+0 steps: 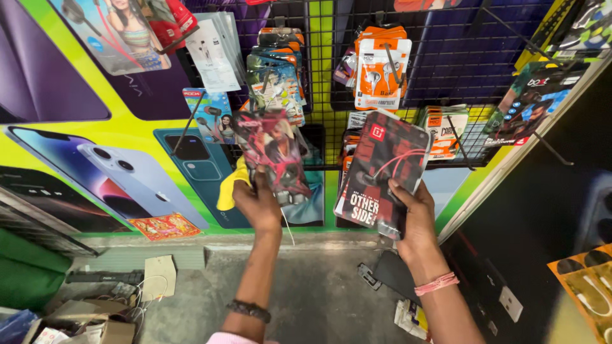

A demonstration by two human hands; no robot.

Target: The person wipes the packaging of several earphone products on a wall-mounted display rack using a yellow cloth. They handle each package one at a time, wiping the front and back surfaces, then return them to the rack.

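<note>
— As the camera looks down past both forearms, what is each hand doing?

— The left hand [258, 202] holds up a flat earphone packet [273, 153] with a pink and dark picture on it, the fingers [245, 191] clamped on its lower edge. A yellow cloth [231, 188] is bunched against the same hand, on its left side. The right hand [414, 213] grips a stack of dark red-and-black packets [386, 175], its fingers wrapped round the lower right corner, thumb on the front.

— Where do the packets sit against the display?

— Both are raised in front of a black wire rack [446, 57] fixed to a bright green wall. The pink packet is left of centre, overlapping hanging packets behind it; the dark stack is to its right, tilted, near but not touching the pink one.

— What else hangs there?

— An orange-and-white earphone pack [381, 73] on a hook above the dark stack, and a bunch of teal packs [275, 76] above the pink one. Phone posters [115, 172] cover the wall on the left.

— And below?

— A grey concrete floor [312, 293] with cardboard scraps [159, 275] at the left. A dark bracelet [248, 310] is on the left wrist, a pink thread band [437, 283] on the right.
</note>
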